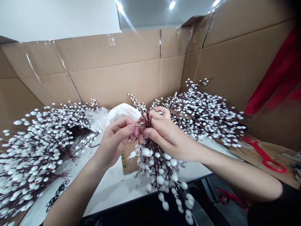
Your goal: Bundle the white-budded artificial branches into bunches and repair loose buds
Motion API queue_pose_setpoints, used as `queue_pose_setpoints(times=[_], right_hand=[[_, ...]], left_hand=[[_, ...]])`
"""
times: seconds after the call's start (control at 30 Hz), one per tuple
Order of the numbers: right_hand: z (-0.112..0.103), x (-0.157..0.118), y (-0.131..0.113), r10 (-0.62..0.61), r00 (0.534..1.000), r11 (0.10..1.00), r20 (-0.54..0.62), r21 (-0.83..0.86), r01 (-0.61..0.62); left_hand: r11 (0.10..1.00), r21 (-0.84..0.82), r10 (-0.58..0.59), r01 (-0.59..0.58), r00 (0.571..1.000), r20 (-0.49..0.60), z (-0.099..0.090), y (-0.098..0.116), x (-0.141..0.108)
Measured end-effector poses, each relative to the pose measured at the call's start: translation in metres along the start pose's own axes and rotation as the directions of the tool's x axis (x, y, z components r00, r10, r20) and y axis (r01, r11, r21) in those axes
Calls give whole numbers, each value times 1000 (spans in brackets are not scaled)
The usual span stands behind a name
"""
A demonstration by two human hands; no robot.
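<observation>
A bunch of artificial white berry branches (160, 169) hangs berries-down over the table's front edge, its dark stem ends pointing up. My right hand (164, 133) is closed around the stems just below their ends. My left hand (122, 133) pinches a thin dark strand (138, 126) that runs across to the stems; whether it is a rubber band or a wire I cannot tell. The left fingertips are close beside the bunch, partly hidden behind it.
More berry bunches (30, 150) lie at the left, others (202, 113) at the right. Black rings (56, 196) sit front left. A white plastic bag (122, 111), a cardboard piece (129, 163) and red scissors (265, 155) are on the table (105, 194). Cardboard walls (117, 69) enclose it.
</observation>
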State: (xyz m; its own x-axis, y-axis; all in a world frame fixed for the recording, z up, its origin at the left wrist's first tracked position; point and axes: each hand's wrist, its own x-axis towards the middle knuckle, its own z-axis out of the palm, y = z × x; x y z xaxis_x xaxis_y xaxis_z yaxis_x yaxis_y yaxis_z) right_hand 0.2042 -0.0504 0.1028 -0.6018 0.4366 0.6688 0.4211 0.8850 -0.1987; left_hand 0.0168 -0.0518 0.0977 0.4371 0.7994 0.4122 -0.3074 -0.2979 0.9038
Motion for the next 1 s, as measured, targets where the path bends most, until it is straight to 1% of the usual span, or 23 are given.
queue_pose_setpoints(times=[0.07,0.1,0.17,0.27,0.37,0.43,0.5,0.6,0.67,0.7,0.77,0.9,0.93,1.0], right_hand=[[3,-2,1,-30,997,987,-69,-158,19],[4,-3,2,-52,994,971,-93,-236,29],[7,-5,3,-86,991,938,-104,-345,45],[9,-7,2,-122,988,898,-91,-434,71],[8,-7,-1,-196,976,831,-96,-545,113],[5,-8,-2,-249,966,776,-71,-611,155],[2,-9,-2,-302,953,710,-19,-671,212],[-3,-12,-2,-364,929,594,64,-753,284],[-5,-14,-1,-371,922,547,108,-777,311],[-6,-15,-1,-366,922,538,125,-780,319],[-5,-16,0,-340,929,561,143,-763,322],[-1,-15,1,-225,970,716,87,-660,226],[1,-15,2,-209,975,731,69,-651,203],[4,-14,3,-210,976,716,51,-672,189]], left_hand=[[979,-122,-162,161,987,1,4,8,-1],[956,-171,-240,239,971,13,6,11,-1],[901,-248,-360,357,932,36,9,14,-2],[830,-307,-470,465,881,64,9,13,-2],[783,-314,-527,537,841,123,5,12,-2],[771,-306,-539,559,828,156,4,14,-3],[772,-274,-553,573,819,156,3,17,-5],[785,-196,-579,587,809,102,3,21,-8],[802,-135,-577,581,813,71,3,23,-12],[811,-102,-572,576,818,64,2,24,-14],[824,-46,-562,564,826,47,2,24,-18],[848,-16,-529,529,848,-31,1,22,-22],[855,-15,-519,518,854,-48,1,21,-22],[862,-9,-506,507,860,-70,-1,21,-21]])
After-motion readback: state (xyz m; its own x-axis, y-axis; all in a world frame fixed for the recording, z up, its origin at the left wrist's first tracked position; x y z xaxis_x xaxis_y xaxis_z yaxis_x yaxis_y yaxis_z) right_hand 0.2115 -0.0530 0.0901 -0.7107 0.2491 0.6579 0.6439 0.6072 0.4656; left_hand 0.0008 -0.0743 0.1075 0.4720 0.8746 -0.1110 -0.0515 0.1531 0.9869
